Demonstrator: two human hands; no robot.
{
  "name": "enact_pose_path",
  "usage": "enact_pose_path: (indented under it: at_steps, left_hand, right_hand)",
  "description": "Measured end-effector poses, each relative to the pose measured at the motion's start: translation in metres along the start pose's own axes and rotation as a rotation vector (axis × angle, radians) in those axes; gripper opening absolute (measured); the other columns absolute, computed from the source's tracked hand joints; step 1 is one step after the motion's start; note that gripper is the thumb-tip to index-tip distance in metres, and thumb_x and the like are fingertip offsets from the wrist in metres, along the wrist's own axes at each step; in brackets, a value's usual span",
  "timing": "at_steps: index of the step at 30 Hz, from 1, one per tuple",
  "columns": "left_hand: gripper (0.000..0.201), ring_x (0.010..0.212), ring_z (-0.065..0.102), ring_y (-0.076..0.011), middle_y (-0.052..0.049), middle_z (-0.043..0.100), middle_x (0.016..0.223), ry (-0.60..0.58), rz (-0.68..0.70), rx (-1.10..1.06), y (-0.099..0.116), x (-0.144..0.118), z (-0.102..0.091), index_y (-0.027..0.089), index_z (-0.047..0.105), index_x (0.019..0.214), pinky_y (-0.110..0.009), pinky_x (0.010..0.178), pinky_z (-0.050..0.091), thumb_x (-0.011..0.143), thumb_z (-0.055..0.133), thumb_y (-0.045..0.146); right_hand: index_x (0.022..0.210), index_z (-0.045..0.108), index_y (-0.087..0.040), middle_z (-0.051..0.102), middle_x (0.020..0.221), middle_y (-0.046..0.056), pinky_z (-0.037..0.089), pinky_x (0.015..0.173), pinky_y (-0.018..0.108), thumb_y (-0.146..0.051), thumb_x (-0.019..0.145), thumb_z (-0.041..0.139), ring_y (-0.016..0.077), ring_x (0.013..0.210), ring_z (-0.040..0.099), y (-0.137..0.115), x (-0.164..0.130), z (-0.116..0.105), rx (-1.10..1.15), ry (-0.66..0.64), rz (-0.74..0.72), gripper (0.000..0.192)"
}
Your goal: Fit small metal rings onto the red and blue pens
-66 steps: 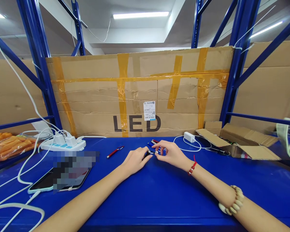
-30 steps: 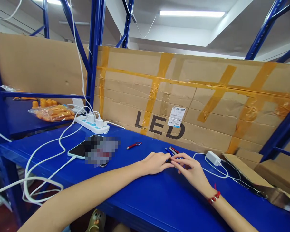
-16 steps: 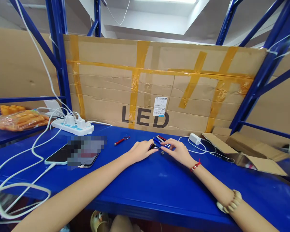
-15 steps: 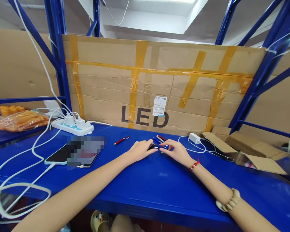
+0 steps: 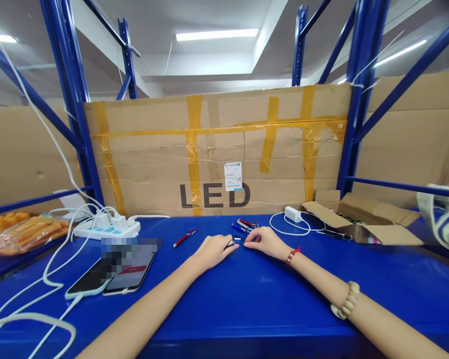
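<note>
My left hand (image 5: 212,252) is closed round a dark pen-shaped thing (image 5: 229,244) with a silvery end; most of it is hidden in the fingers. A small dark loop or clip (image 5: 238,239) shows between the two hands. Just to the right, my right hand (image 5: 266,242) has thumb and fingertips pinched together close to that loop; anything in the pinch is too small to make out. Behind the hands lie several blue, silver and red pen-shaped things (image 5: 243,227), partly covered by the right hand. A red pen-shaped thing (image 5: 184,238) lies apart on the left.
Two phones (image 5: 129,276) lie on the blue tabletop (image 5: 224,304) at left, near a white power strip (image 5: 125,231) and looping white cables. A white charger (image 5: 293,214) and an open cardboard box (image 5: 362,232) are at right. A large carton (image 5: 153,164) stands behind.
The view has tilted up and shifted right. My right hand's fingertips have drawn closer together in a pinch; my left hand keeps its hold on the dark pen-shaped thing.
</note>
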State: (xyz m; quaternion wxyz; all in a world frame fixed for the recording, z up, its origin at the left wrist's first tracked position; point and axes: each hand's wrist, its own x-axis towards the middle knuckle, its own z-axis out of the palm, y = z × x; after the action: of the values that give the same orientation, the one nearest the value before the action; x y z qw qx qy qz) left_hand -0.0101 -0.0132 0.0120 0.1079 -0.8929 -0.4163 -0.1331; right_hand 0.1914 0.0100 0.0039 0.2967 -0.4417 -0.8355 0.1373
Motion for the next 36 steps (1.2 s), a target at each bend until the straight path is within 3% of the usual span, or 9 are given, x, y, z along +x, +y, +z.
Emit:
enact_pose_path:
  at_steps: [13,36]
  left_hand:
    - [0.037,0.073,0.058,-0.0199,-0.003,0.061,0.074,-0.039,-0.116,-0.008,0.009,-0.001,-0.008,0.021,0.045,0.086,-0.024,0.058,0.036,0.087,0.017,0.046]
    - [0.040,0.067,0.058,-0.0197,-0.003,0.062,0.071,-0.035,-0.063,0.059,0.005,0.000,-0.004,0.020,0.051,0.082,-0.024,0.054,0.035,0.087,0.020,0.044]
  right_hand:
    - [0.072,0.064,-0.025,0.062,0.078,-0.003,0.034,0.054,0.020,-0.038,0.069,0.058,0.0114,0.067,0.053,-0.020,-0.008,-0.009,-0.159,-0.012,-0.056,0.014]
    - [0.082,0.062,-0.025,0.062,0.081,-0.001,0.037,0.058,0.023,-0.032,0.076,0.048,0.0131,0.068,0.054,-0.026,-0.011,-0.005,-0.189,-0.062,-0.134,0.017]
